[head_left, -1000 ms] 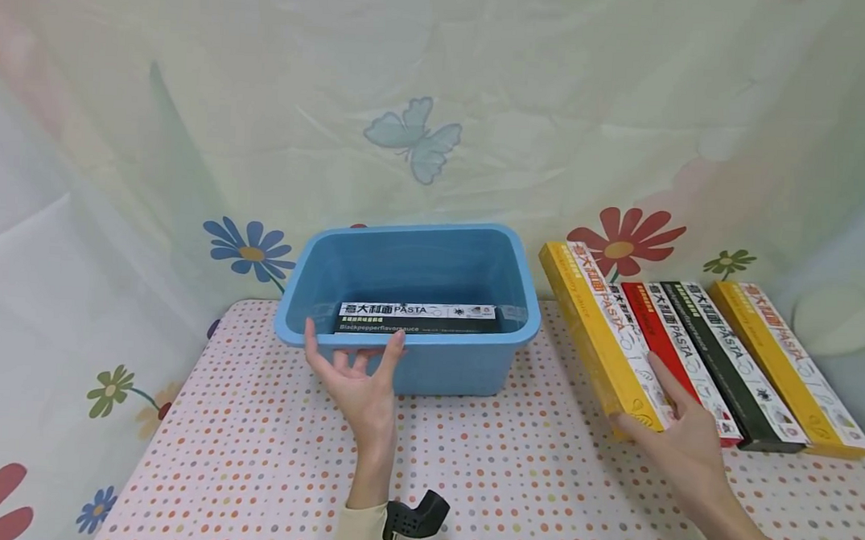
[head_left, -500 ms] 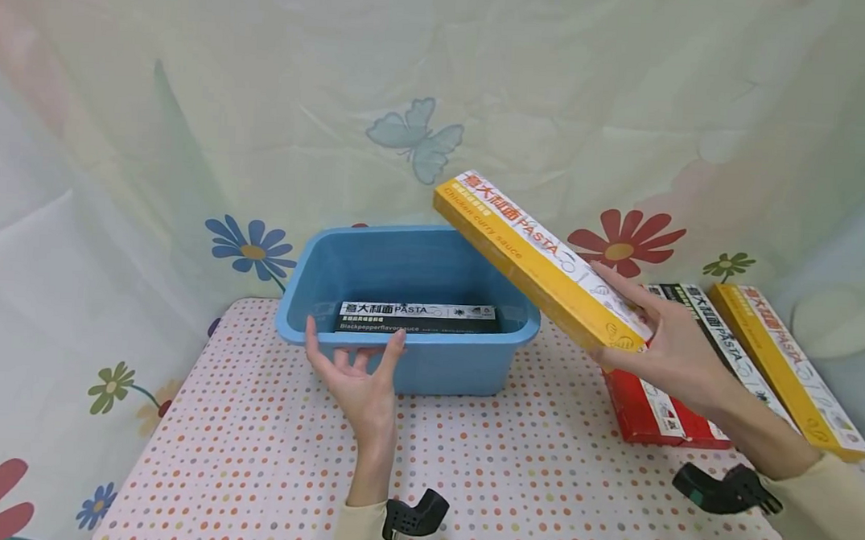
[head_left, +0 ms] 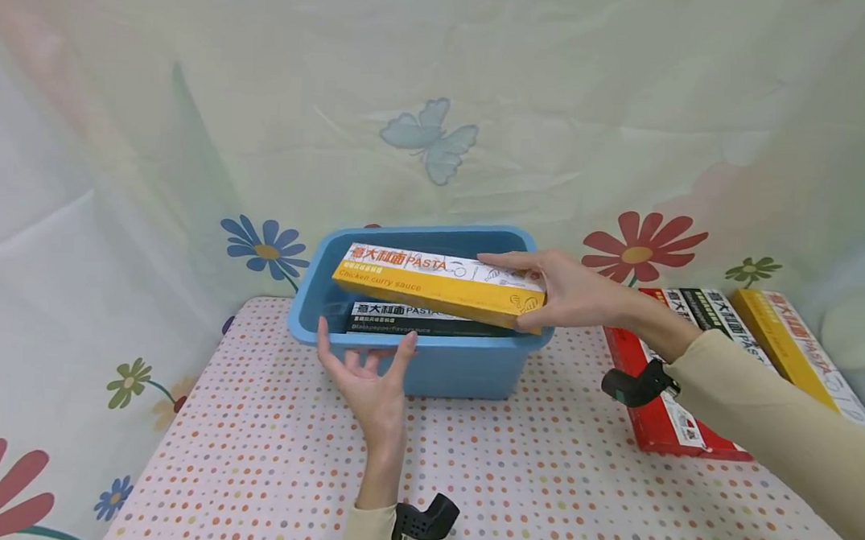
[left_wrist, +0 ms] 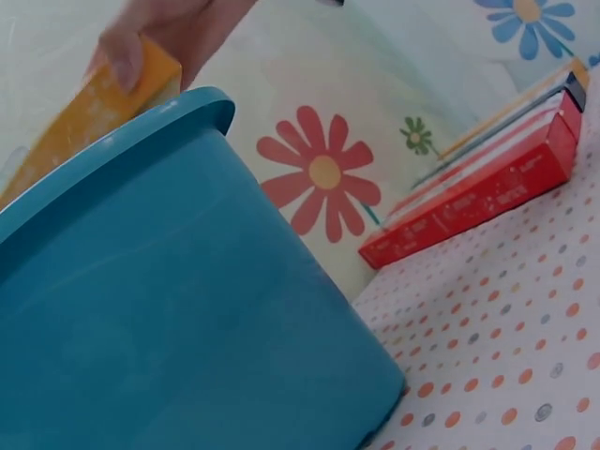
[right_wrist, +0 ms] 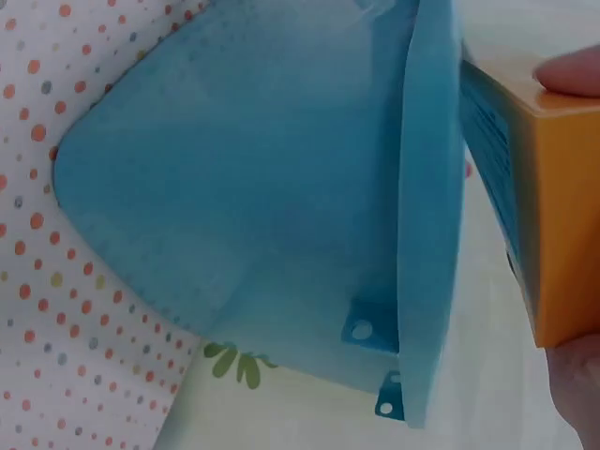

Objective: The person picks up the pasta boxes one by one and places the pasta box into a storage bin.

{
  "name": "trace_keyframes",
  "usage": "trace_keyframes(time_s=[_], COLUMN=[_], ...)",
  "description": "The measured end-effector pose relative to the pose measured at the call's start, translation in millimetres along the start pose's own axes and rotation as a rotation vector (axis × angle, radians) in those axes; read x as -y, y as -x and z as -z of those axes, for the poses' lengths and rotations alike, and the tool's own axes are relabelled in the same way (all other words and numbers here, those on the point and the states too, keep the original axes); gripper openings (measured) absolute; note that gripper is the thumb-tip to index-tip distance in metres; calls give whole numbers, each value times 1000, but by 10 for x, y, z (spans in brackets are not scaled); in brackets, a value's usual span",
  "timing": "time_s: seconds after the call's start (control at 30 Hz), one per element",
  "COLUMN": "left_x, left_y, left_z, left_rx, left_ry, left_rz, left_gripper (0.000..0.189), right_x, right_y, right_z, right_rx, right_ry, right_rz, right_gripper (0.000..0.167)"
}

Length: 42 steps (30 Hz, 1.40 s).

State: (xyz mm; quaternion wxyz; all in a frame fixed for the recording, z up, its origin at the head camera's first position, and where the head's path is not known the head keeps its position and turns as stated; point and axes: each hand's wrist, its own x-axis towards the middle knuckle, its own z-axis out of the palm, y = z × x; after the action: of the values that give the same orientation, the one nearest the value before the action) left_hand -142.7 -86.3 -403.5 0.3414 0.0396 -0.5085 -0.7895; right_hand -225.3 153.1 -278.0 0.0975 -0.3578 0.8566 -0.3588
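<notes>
My right hand (head_left: pixel 573 288) grips the right end of a yellow and white pasta box (head_left: pixel 432 284), labelled Chicken curry sauce. Slightly tilted, the box is over the opening of a blue plastic tub (head_left: pixel 464 374), its right end lower than its left. Inside the tub lies a black and white pasta box (head_left: pixel 387 322), partly covered by the yellow one. At the tub's front rim my left hand (head_left: pixel 372 392) holds on, two digits up over the edge and the other fingers beneath it. The right wrist view shows the yellow box's end (right_wrist: pixel 572 225) beside the tub's rim.
Right of the tub, several pasta boxes lie side by side: red boxes (head_left: pixel 627 359), a black one (head_left: pixel 723 319) and another yellow one (head_left: pixel 784 342). My right sleeve (head_left: pixel 767 405) hides parts of them. A dotted cloth (head_left: pixel 250 455) covers the table, with a flowered curtain (head_left: pixel 539 146) behind.
My right hand has lifted the yellow pasta box from the row at right and carried it left over the tub, turning it nearly crosswise. The left hand has stayed at the rim.
</notes>
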Motion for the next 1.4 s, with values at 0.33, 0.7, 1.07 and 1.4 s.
trace_keyframes(time_s=[0.33,0.7,1.07,1.4], left_x=[19,39,49,48], left_y=[6,23,16,3], left_z=[4,15,11,16], left_rx=[21,21,25,21], left_ry=[37,47,52,49], left_rz=[-15,-17,-19,-30], left_gripper=[115,111,112,111], right_x=[-154,-218,-333,-339], right_y=[-384,-653,-692,-713], right_z=[-83,-177,-160,-151], right_rx=[208,351,377,392], right_ry=[7,-23,-37,-15], right_rz=[10,34,2,-59], right_gripper=[81,81,82,84])
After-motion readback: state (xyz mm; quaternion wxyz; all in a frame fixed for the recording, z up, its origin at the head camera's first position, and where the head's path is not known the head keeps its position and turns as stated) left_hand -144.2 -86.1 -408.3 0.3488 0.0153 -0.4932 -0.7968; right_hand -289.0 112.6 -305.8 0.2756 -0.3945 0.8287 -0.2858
